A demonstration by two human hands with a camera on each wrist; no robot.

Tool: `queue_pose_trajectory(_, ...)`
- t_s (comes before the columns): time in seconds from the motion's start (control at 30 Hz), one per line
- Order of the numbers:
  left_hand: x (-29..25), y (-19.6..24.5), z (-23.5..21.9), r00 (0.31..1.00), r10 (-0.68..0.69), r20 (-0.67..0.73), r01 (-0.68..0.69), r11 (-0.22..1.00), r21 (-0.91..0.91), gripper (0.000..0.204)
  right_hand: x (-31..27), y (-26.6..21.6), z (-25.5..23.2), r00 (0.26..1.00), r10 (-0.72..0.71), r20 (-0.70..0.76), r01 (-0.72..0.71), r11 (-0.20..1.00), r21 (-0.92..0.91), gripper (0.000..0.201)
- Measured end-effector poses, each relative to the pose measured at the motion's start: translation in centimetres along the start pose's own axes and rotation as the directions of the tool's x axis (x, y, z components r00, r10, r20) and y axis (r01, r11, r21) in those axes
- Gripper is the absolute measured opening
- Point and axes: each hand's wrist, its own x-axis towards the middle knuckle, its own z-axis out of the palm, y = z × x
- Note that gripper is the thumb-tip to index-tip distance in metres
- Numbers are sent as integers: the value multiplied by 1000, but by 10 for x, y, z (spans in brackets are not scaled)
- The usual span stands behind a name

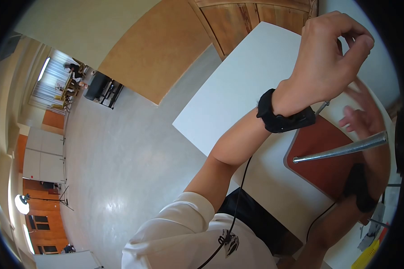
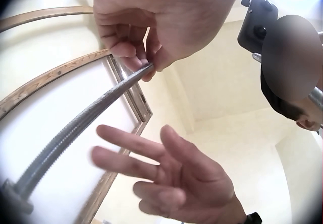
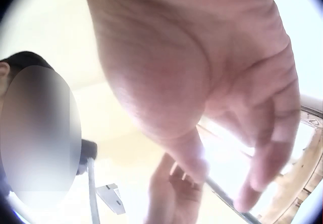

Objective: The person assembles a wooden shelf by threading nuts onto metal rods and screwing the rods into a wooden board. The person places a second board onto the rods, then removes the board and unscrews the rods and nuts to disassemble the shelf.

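My left hand (image 1: 324, 60) is raised at the upper right of the head view. In the left wrist view its thumb and fingertips pinch the upper end of a ribbed metal rod (image 2: 81, 125). My right hand (image 2: 186, 178) hovers below, fingers spread, holding nothing. The right wrist view also has it large and close, its fingers (image 3: 275, 148) extended. Another threaded-looking metal rod (image 1: 341, 150) rises from a red-brown board (image 1: 309, 141) with a rounded corner, passing in front of my right forearm in the head view.
A white tabletop (image 1: 238, 89) extends beyond my left arm. Behind it stands a wooden panelled piece (image 1: 278, 18). Dark cables run by my arms. A yellow object (image 1: 366, 259) lies at the lower right. Farther off are a lamp on a stand (image 1: 22, 204) and whiteboards (image 1: 42, 154).
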Motion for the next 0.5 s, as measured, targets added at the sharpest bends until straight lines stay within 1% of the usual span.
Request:
queue_pose_trajectory(0.03, 0, 1, 0, 1000, -1, -1, 1, 1000, -5, 11, -1, -1, 4, 994, 63, 93, -63, 998, 2, 55)
queue_pose_trajectory(0.07, 0, 1, 1, 1000, 5, -3, -5, 1000, 3, 11, -9, -7, 6, 992, 56, 116, -58, 998, 17, 57)
queue_pose_trajectory(0.1, 0, 1, 1, 1000, 12, -6, -12, 1000, 13, 11, -9, -8, -6, 992, 57, 116, -59, 998, 15, 57)
queue_pose_trajectory(0.17, -1, -3, 2, 1000, 13, -9, -13, 1000, -3, 11, -7, -11, -37, 943, 30, 333, -97, 978, 186, 74)
queue_pose_trajectory(0.2, 0, -4, 3, 1000, 22, -8, -22, 1000, -22, 11, -5, -9, -38, 942, 29, 335, -96, 978, 185, 74)
queue_pose_trajectory(0.23, 1, -3, 1, 1000, 24, -8, -24, 999, -24, 11, -4, -6, -37, 980, 11, 200, -34, 993, 111, 76)
queue_pose_trajectory(0.27, 1, 0, -2, 1000, 1, 23, 0, 1000, -24, 11, -3, -3, -36, 998, -17, 61, 15, 999, 29, 77)
queue_pose_trajectory(0.3, 1, 3, -4, 998, -21, 56, 23, 999, -26, 11, -2, 1, -34, 995, -56, -78, 52, 997, -61, 78)
queue_pose_trajectory(0.33, 1, 4, -4, 998, -19, 59, 21, 999, -35, 11, 7, 11, -24, 971, -210, -113, 222, 969, 107, 62)
queue_pose_trajectory(0.37, 2, 5, -3, 999, -16, 47, 17, 1000, -11, 11, 4, 8, -10, 971, -209, -121, 221, 970, 99, 62)
queue_pose_trajectory(0.4, 2, 6, -2, 999, -14, 33, 13, 1000, 11, 10, 2, -5, 9, 995, -75, -66, 82, 990, 117, 62)
queue_pose_trajectory(0.43, 3, 7, -2, 999, -12, 32, 12, 1000, -6, 10, -1, -14, 16, 998, 63, -12, -61, 990, 125, 61)
queue_pose_trajectory(0.47, 3, 7, -2, 998, -30, 53, 31, 999, -14, 11, -1, -16, 12, 997, 71, -23, -68, 991, 111, 61)
queue_pose_trajectory(0.5, 3, 8, -4, 996, -53, 72, 55, 998, -22, 11, 0, -16, 6, 990, 99, 105, -112, 987, 120, 61)
